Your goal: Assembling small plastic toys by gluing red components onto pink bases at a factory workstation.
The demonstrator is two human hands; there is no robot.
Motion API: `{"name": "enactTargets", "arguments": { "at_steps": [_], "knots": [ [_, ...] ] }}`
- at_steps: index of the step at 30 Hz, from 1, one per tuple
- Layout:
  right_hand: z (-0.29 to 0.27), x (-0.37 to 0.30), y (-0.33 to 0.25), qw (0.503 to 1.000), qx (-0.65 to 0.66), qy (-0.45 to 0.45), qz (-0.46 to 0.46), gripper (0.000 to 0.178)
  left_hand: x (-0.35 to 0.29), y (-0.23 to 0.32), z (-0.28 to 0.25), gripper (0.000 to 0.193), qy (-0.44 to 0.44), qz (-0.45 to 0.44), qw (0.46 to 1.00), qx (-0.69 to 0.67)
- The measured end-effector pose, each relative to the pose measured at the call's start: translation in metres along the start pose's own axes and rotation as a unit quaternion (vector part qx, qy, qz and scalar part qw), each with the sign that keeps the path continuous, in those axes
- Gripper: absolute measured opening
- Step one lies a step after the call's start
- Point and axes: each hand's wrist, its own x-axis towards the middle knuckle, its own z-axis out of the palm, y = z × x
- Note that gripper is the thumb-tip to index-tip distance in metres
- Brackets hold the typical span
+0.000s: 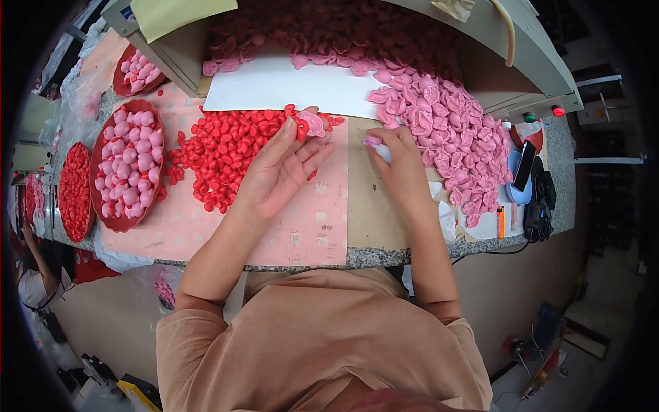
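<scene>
My left hand (pixel 285 168) is turned palm up over the red pile. Between its thumb and fingers it pinches a small red bean-shaped plastic piece (pixel 301 129), with a pink ruffled plastic piece (pixel 314 125) against it. To the right, my right hand (pixel 400 165) curls around a small whitish squeeze bottle (pixel 383 150) with a pinkish-purple tip pointing toward the left hand. Most of the bottle is hidden by the fingers. Loose red pieces (pixel 223 151) lie left of my left hand, and a heap of pink ruffled pieces (pixel 456 130) spreads right of my right hand.
A grey box-like housing (pixel 508 51) arches over more pink pieces and a white sheet (pixel 274 86). At left stand a red scalloped tray (pixel 103 213) of pink balls and a tray of red pieces (pixel 74 192). A phone (pixel 524 166) leans at a blue dish (pixel 513 189).
</scene>
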Motion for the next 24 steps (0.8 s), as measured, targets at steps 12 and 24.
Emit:
{"name": "enactTargets", "arguments": {
  "at_steps": [12,24],
  "knots": [
    [-0.002,-0.005,-0.003,0.997,0.062,-0.029,-0.020,0.031,0.003,-0.001,-0.001,0.039,0.004,0.012,1.000,0.001],
    [0.003,-0.003,0.005,0.995,0.097,-0.021,-0.015,0.023,0.002,-0.002,-0.008,0.031,-0.005,-0.004,1.000,-0.004]
  ]
}}
